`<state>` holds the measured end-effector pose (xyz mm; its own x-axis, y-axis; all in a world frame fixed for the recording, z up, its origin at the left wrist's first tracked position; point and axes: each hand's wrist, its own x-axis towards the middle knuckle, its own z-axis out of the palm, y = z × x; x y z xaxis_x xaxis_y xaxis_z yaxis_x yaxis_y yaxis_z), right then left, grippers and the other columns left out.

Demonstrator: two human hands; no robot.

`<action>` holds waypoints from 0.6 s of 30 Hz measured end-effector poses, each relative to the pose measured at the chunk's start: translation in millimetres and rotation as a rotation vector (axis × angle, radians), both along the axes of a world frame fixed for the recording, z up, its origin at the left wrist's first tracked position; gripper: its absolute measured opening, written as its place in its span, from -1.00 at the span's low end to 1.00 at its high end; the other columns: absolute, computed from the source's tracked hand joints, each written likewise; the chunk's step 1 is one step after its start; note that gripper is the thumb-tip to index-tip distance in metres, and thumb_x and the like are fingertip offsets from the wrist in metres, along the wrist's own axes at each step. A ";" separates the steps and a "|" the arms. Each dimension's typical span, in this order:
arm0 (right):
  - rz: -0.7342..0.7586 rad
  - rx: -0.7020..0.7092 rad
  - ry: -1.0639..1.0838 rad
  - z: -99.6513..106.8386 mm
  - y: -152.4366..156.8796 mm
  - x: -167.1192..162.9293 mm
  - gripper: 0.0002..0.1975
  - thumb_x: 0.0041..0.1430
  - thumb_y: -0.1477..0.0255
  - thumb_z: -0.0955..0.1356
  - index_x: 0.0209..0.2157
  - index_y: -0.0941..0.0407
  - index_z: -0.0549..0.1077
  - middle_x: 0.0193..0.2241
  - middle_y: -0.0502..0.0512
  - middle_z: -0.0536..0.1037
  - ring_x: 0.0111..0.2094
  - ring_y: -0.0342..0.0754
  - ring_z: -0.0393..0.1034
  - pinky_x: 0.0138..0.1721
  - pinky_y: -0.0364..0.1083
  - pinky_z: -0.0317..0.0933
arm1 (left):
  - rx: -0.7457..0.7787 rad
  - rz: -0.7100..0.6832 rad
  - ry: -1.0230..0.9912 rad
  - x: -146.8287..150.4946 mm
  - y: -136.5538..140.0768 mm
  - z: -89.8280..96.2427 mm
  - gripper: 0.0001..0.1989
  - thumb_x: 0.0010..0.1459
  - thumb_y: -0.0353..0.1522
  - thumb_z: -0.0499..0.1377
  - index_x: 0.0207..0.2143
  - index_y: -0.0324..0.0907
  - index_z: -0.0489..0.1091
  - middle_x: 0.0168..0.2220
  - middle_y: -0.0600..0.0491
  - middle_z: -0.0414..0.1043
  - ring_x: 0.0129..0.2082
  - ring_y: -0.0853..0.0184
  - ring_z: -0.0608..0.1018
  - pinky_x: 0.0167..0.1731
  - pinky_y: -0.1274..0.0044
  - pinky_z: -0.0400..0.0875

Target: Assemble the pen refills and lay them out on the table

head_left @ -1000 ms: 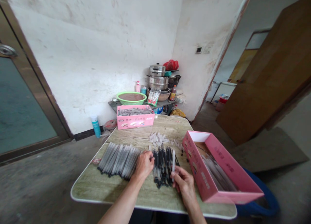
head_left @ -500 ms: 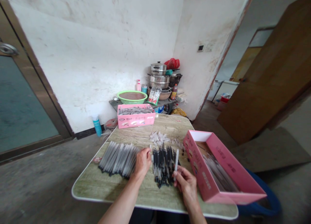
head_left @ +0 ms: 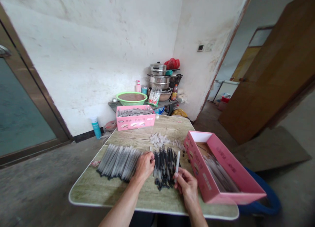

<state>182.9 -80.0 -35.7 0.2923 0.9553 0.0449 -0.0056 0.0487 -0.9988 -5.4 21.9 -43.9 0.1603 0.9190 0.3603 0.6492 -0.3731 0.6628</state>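
A green basin [head_left: 132, 102] sits left of stacked steel pots [head_left: 158, 79], with a red bag [head_left: 172, 63] near their top.

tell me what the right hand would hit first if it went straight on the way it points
Probably the black sticks on the table, just ahead and leftward of the right hand. Its height is hard to judge, so it might pass over them.

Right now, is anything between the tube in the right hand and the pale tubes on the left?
Yes, two things: the dark rods, just left of the tube in the right hand, then the left hand, beside the pale tubes.
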 end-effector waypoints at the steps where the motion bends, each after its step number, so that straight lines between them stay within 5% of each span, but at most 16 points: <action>1: -0.001 0.000 0.000 -0.5 -0.1 -0.1 -0.69 0.02 0.24 0.42 -0.28 0.18 0.50 -0.72 -0.09 0.38 -0.74 -0.25 0.08 -0.73 -0.24 -0.10 | -0.015 -0.018 -0.062 -0.7 1.1 -0.6 -0.89 -0.04 -0.53 0.17 -0.46 -0.17 0.42 -0.44 0.06 0.46 -0.43 0.38 0.48 -0.35 0.57 0.28; 6: 0.005 0.017 0.012 -2.2 -0.9 -0.6 -0.73 0.06 0.24 0.40 -0.34 0.17 0.44 -0.72 -0.09 0.39 -0.76 -0.25 0.08 -0.73 -0.25 -0.10 | -0.139 -0.047 -0.352 -4.8 8.4 1.3 -0.83 0.04 -0.43 0.14 -0.31 -0.21 0.49 -0.40 0.01 0.52 -0.46 0.36 0.51 -0.39 0.53 0.37; 12: -0.014 0.083 0.060 1.3 -1.2 -4.5 -0.76 0.12 0.25 0.37 -0.44 0.14 0.38 -0.67 -0.05 0.43 -0.68 -0.18 0.24 -0.67 -0.23 0.07 | -0.490 -0.282 -0.964 -0.4 5.4 8.2 -0.72 0.01 -0.25 0.25 -0.30 -0.28 0.47 -0.46 0.03 0.48 -0.49 0.38 0.50 -0.38 0.52 0.43; 18: -0.123 0.152 0.135 16.6 7.2 -20.8 -0.79 0.02 0.32 0.44 -0.44 0.20 0.46 -0.68 -0.06 0.42 -0.66 -0.22 0.20 -0.64 -0.24 0.06 | -0.592 -0.374 -1.092 4.2 -0.6 9.0 -0.72 -0.06 -0.29 0.34 -0.33 -0.29 0.46 -0.39 -0.03 0.52 -0.38 0.33 0.55 -0.24 0.47 0.45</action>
<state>162.1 -72.8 -19.1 0.4195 0.8972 0.1380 -0.1233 0.2070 -0.9705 -1.2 21.2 -34.9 0.3235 0.9459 0.0235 -0.4076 0.1169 0.9056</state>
